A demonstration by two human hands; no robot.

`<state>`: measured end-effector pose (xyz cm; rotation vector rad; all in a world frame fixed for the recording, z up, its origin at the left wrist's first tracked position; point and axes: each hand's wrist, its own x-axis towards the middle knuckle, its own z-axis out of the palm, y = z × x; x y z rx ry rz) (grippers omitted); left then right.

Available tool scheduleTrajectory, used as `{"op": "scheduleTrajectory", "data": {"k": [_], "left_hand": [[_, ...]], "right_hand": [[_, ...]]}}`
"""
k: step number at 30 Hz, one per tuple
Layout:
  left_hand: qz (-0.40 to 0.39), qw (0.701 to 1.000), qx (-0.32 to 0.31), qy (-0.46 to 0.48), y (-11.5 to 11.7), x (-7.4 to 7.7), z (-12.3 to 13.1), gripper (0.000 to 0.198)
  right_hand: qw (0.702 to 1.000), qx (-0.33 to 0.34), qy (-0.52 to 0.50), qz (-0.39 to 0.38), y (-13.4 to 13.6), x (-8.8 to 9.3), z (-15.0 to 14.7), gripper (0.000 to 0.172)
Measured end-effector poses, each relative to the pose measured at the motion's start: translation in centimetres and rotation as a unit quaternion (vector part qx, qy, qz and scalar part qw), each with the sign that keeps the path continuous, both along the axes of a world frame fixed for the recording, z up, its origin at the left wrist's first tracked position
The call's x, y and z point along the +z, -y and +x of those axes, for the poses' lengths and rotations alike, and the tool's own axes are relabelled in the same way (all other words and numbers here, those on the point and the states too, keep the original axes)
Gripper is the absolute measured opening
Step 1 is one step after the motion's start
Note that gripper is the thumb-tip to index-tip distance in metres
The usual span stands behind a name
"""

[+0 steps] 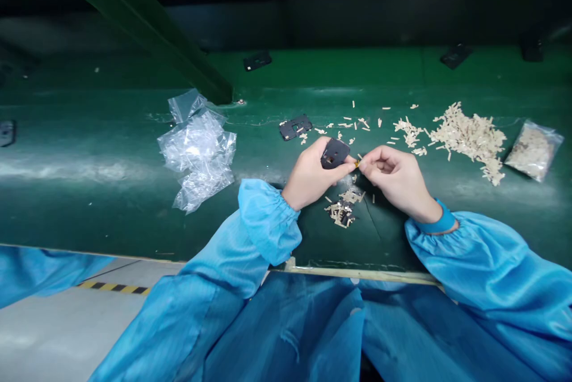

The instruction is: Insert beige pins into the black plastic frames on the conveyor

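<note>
My left hand [313,172] is closed around a black plastic phone part [335,154], tilted up above the green bench. At its right edge, between both hands, shows a tiny yellow-orange piece [357,164]. My right hand [393,176] pinches at this piece with thumb and forefinger; the fingertips hide most of it. Below the hands lies a small heap of pale strips and dark bits [343,210]. Just beyond my left hand, another black plastic part [295,127] lies flat, with loose pale strips [357,124] scattered to its right.
Crumpled clear plastic bags [196,152] lie to the left. On the right are a large pile of pale strips [469,134] and a filled clear bag [534,151]. More black parts [257,61] sit along the back. A slanted green post [179,42] stands at the back left.
</note>
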<state>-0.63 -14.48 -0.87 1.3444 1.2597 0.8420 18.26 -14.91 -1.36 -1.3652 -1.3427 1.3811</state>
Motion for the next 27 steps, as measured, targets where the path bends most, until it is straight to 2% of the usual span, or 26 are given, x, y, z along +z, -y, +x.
{"op": "scheduleTrajectory", "data": {"k": [5,7,9,11,13,18,20,24,27], "left_hand": [[-0.011,1.0,0.015,0.013,0.0,0.1,0.3,0.023],[-0.012,1.0,0.022,0.016,0.0,0.1,0.3,0.022],[-0.015,0.999,0.026,0.019,0.0,0.1,0.3,0.02],[-0.015,0.999,0.024,0.023,0.0,0.1,0.3,0.018],[-0.011,1.0,0.02,0.021,0.0,0.1,0.3,0.018],[0.015,1.0,0.015,-0.015,0.2,0.0,0.3,0.019],[0.021,0.999,0.014,-0.026,0.2,0.0,0.3,0.019],[0.056,0.997,0.031,-0.042,0.1,-0.2,0.0,0.018],[0.14,0.986,0.045,-0.075,0.2,-0.7,-0.4,0.023]], "right_hand": [[0.999,0.014,0.028,0.023,0.2,-0.5,0.1,0.02],[0.993,-0.011,0.073,0.089,0.5,-0.6,0.2,0.017],[0.974,-0.016,0.133,0.182,0.8,-0.6,0.2,0.011],[0.95,0.014,0.179,0.253,1.1,-0.5,0.3,0.005],[0.935,0.045,0.207,0.285,1.3,-0.4,0.3,0.005],[0.926,0.048,0.232,0.295,1.4,-0.5,0.0,0.007],[0.927,0.026,0.233,0.292,1.2,-0.6,0.0,0.007],[0.94,-0.103,0.215,0.244,0.0,-0.9,1.0,0.009],[0.94,-0.165,0.215,0.205,-1.0,-1.3,2.1,0.018]]}}
